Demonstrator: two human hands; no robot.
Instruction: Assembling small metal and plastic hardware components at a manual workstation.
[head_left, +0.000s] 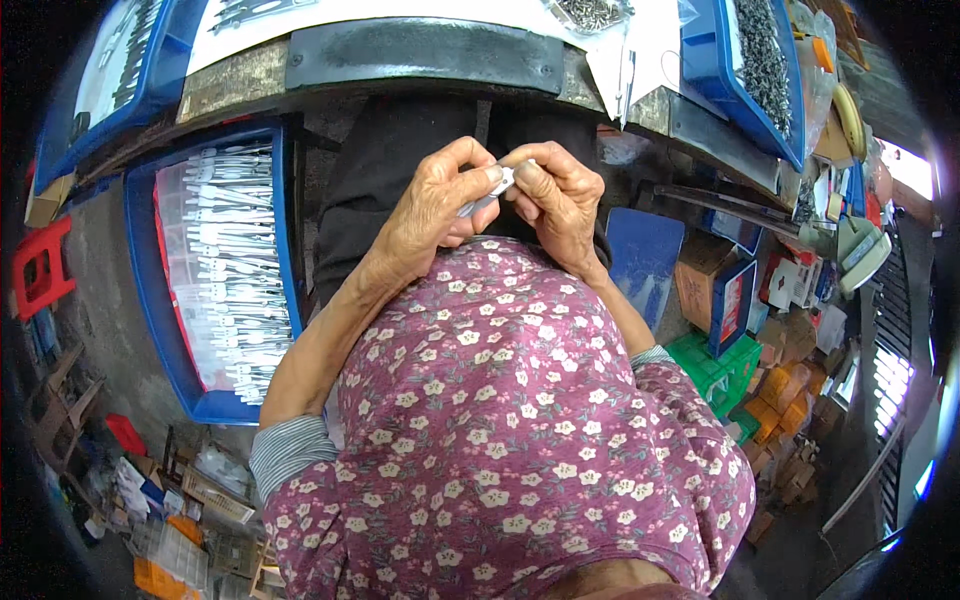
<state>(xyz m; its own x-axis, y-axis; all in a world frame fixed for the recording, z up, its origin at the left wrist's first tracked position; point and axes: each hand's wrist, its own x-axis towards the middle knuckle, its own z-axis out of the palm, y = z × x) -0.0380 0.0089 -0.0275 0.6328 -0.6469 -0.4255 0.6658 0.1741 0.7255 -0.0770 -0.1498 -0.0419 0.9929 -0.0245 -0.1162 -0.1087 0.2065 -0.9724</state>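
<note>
Above my lap, my left hand is closed around a small white and silver-grey piece; the fingers cover most of it, so its kind is unclear. My right hand meets it there, thumb and forefinger pinched at the white end. The thumbs of both hands almost touch. To the left of my lap, a blue tray carries rows of slim white and silver pieces, stacked close together over a clear plastic liner.
The workbench runs ahead, its front edge covered by a dark strip. On it are a blue bin at left, another blue bin of small dark metal parts at right, and a pile of small pins. A red stool stands far left, a green crate at right.
</note>
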